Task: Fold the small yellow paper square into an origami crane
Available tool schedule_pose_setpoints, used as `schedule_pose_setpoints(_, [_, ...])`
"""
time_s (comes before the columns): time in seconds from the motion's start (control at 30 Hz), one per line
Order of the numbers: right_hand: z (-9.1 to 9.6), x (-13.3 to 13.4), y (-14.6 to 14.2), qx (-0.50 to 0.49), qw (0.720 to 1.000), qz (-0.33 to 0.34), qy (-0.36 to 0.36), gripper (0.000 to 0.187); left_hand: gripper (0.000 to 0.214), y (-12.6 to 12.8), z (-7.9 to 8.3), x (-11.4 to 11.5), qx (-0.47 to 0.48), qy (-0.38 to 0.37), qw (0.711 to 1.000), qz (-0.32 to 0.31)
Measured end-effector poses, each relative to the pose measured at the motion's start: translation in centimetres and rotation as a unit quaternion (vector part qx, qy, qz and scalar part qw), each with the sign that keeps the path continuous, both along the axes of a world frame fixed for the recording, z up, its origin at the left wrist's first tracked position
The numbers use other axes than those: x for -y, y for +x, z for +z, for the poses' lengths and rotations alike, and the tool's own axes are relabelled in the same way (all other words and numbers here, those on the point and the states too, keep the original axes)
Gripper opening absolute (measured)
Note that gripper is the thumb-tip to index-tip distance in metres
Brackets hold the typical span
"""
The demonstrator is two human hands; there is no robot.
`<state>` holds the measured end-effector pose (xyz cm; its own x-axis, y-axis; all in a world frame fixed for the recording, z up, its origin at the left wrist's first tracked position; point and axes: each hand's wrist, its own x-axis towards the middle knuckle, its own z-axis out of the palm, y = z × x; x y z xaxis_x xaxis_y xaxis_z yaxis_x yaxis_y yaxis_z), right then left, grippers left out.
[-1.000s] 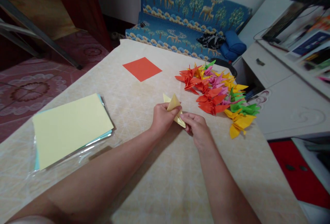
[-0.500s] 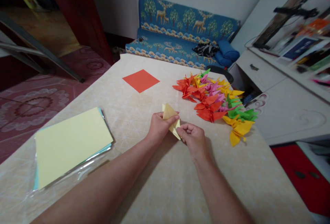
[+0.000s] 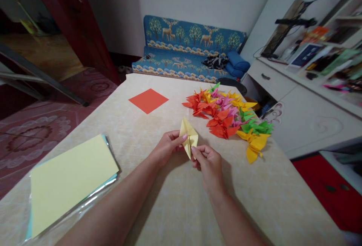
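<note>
Between my two hands is a pale yellow piece of folded origami paper [image 3: 187, 129], shaped like a narrow diamond with a slit down its lower half. My left hand [image 3: 170, 146] pinches its left edge, thumb on top and fingers beneath. At the lower right, my right hand [image 3: 208, 160] grips it near the bottom point with thumb and fingers. The paper is held just above the table. Right of my hands lies a cluster of folded paper cranes [image 3: 223, 122] in red, pink, yellow, green and orange.
A flat red paper square [image 3: 148, 101] lies toward the table's far left. At the near left a stack of pale yellow and blue paper sheets [image 3: 72, 183] rests on a clear plastic sleeve. Beyond the table [image 3: 158, 216] stands a blue patterned sofa [image 3: 181, 59]; a white cabinet [image 3: 299, 114] flanks the right.
The yellow paper has turned so its slit face shows more fully and upright. My right fingers have closed onto its lower end. The camera view has tilted up slightly.
</note>
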<state>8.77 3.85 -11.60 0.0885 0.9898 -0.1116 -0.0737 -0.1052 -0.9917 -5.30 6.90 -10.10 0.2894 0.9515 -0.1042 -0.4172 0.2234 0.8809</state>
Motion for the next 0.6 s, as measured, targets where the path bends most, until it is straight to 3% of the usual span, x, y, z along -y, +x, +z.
schedule_pose_setpoints(0.27, [0.4, 0.1, 0.1, 0.001, 1.000, 0.006, -0.013, 0.030, 0.033, 0.2, -0.8, -0.2, -0.063, 0.005, 0.998, 0.029])
schedule_pose_setpoints(0.47, [0.5, -0.5, 1.0, 0.041, 0.994, -0.064, 0.079, 0.034, 0.032, 0.3, -0.6, -0.2, -0.094, 0.006, 0.996, 0.002])
schedule_pose_setpoints(0.6, [0.2, -0.9, 1.4, 0.091, 0.989, -0.049, 0.104, 0.034, 0.032, 0.4, -0.5, -0.2, -0.116, 0.017, 0.993, -0.013])
